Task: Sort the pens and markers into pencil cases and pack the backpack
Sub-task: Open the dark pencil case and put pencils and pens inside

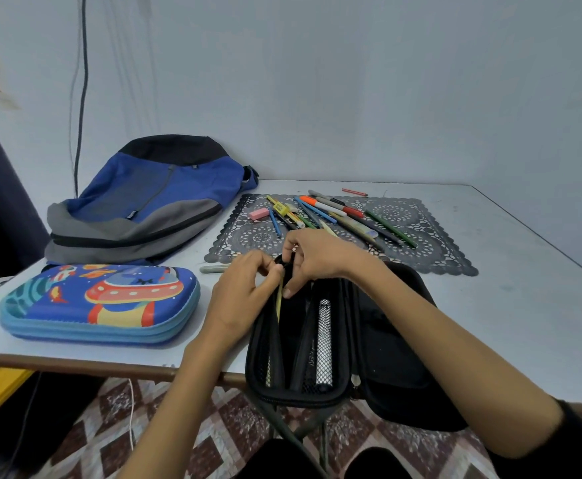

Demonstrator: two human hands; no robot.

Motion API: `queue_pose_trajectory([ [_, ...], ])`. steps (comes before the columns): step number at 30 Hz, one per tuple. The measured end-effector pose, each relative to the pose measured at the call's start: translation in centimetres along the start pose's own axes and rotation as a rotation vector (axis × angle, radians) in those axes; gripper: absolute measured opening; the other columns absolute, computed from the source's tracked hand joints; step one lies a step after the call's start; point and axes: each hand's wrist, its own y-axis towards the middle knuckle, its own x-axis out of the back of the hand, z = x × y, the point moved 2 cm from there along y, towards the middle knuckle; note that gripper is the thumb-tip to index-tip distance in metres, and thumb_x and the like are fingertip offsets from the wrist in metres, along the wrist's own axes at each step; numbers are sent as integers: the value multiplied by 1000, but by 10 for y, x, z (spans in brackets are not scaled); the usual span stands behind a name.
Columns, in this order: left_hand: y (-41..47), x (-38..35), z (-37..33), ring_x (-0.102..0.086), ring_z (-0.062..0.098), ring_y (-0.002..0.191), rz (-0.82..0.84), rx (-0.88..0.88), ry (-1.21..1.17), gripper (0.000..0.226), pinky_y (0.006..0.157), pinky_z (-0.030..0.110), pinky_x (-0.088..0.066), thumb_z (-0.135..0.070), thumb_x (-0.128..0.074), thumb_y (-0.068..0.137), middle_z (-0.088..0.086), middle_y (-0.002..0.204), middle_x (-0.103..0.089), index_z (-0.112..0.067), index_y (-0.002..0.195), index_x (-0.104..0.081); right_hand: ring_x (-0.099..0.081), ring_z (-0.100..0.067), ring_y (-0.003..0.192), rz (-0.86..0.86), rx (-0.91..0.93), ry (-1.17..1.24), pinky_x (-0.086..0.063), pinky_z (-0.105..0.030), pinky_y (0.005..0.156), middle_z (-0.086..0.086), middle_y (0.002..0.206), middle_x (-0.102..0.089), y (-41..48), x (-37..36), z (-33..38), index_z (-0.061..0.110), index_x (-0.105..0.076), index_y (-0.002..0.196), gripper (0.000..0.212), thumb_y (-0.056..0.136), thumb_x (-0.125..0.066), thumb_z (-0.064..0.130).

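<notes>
Hands close together at far end of open black zippered pencil case (393,340) on near bench (507,305) edge. Left hand (244,292) pinching thin yellow pencil (278,305), lower part under mesh; right hand (317,257) curled over case rim. Silver mesh-covered marker (324,344) in same half. Loose pens and markers (334,216) on grey lace mat (431,250). Blue space-print hard case (99,305) and blue-grey backpack (144,202) at left.
</notes>
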Motion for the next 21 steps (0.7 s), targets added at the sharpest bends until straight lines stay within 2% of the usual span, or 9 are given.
queue_pose_trajectory([
  [3, 0, -1, 1, -55, 8, 84, 11, -2, -29, 28, 66, 33, -40, -55, -43, 82, -12, 82, -60, -30, 78, -54, -64, -25, 80, 1, 9, -10, -52, -39, 74, 2, 79, -62, 0, 0, -1, 16, -56, 94, 53, 57, -92, 23],
  [6, 0, -1, 0, -55, 9, 81, 7, -3, -49, 28, 64, 30, -37, -54, -46, 80, -13, 81, -61, -28, 78, -56, -65, -25, 74, 57, 10, 13, -55, -39, 70, -3, 77, -66, 1, 2, -2, 14, -58, 95, 49, 59, -91, 21],
  [9, 0, -2, -1, -56, 11, 83, 2, -13, -50, 29, 65, 29, -37, -53, -47, 81, -12, 81, -61, -27, 78, -57, -65, -22, 66, 183, -5, 216, -57, -29, 62, -8, 73, -67, 2, 17, -6, 7, -61, 98, 29, 76, -79, 4],
  [11, -1, -1, -1, -57, 11, 84, 3, -16, -53, 27, 65, 28, -37, -52, -48, 82, -11, 81, -61, -27, 78, -56, -64, -20, 58, 78, -57, 338, -56, -25, 56, -11, 73, -67, 12, 28, -15, 1, -63, 95, 10, 86, -65, -2],
  [13, -2, -1, -1, -57, 11, 84, 2, -17, -56, 27, 65, 29, -37, -51, -48, 83, -11, 81, -61, -27, 77, -56, -59, -22, 59, -191, -125, 126, -51, -25, 55, -18, 78, -66, 27, 36, -26, -4, -64, 90, 11, 89, -53, -3],
  [15, -2, -1, -1, -56, 11, 84, 4, -16, -65, 26, 65, 28, -36, -51, -48, 84, -12, 82, -61, -26, 77, -56, -54, -25, 70, -330, -199, -248, -44, -31, 61, -14, 79, -61, 38, 37, -37, 0, -63, 88, 15, 87, -48, 3],
  [18, -2, -1, -3, -56, 9, 85, 8, -20, -69, 25, 66, 27, -35, -50, -49, 84, -12, 82, -61, -27, 77, -55, -54, -31, 103, -256, -240, -553, -42, -37, 77, -12, 109, -60, 49, 32, -47, 7, -60, 110, 21, 94, -48, 15],
  [19, -2, 0, -3, -56, 9, 85, 7, -19, -68, 24, 66, 27, -35, -49, -49, 84, -12, 82, -61, -27, 77, -55, -50, -33, 114, -211, -234, -593, -42, -40, 83, -12, 120, -58, 52, 30, -49, 9, -57, 116, 24, 96, -46, 19],
  [21, -3, 0, -3, -56, 10, 86, 6, -17, -68, 24, 65, 27, -36, -49, -49, 84, -12, 82, -61, -27, 77, -55, -46, -34, 121, -142, -238, -586, -39, -40, 86, -12, 130, -54, 61, 25, -56, 12, -51, 126, 30, 97, -41, 18],
])
